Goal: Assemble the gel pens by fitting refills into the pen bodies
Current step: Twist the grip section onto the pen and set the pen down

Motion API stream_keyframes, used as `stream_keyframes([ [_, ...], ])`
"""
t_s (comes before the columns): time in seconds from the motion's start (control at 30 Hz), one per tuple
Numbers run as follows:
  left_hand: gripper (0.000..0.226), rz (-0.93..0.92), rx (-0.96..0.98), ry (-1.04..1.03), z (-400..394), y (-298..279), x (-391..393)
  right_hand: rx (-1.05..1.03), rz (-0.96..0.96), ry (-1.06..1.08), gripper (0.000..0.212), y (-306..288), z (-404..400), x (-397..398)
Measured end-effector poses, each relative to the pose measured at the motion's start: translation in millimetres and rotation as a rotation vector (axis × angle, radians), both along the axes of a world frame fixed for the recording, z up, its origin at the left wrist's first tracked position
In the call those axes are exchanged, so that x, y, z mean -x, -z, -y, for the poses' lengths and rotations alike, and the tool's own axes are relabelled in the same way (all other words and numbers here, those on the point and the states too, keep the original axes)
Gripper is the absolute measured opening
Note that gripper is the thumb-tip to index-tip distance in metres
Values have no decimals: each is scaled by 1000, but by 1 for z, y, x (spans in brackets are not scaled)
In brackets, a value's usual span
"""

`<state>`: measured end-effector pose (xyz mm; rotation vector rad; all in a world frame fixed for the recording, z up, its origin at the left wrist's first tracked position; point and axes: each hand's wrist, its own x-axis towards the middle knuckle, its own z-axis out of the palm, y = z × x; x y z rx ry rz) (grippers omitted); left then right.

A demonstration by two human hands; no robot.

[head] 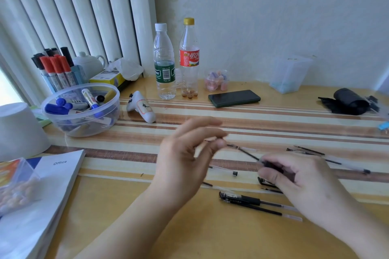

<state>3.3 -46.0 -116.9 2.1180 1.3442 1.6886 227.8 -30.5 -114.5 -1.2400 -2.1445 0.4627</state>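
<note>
Indoors, striped desk [294, 120] by pale wall [273, 17]; both hands [181, 160] pinching 1 refill [248, 152].

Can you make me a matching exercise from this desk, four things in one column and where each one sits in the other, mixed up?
Things:
1. phone
2. blue-capped markers
3. refill
4. cola bottle

Places:
A. in the clear plastic bowl
B. held between the left hand and right hand
C. standing right of the water bottle
D. lying flat, in front of the jar of pink and blue pieces

Pairs: 1-D, 2-A, 3-B, 4-C
</note>
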Motion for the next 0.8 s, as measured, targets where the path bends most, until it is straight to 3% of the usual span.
stream_keyframes([
  [0.07,10,121,21,-67,-2,-4,3,10,-143,12,15,0,-1,-1],
  [0.2,13,137,208,-13,1,-1,-1,-9,-242,-62,26,-2,2,0],
  [0.4,16,154,333,47,3,-2,-6,-45,-143,-83,27,1,6,1],
  [0.53,12,151,409,86,4,-3,-8,-105,22,-105,31,1,6,2],
  [0.8,9,204,403,113,3,-1,-5,-77,88,-104,35,5,3,2],
])
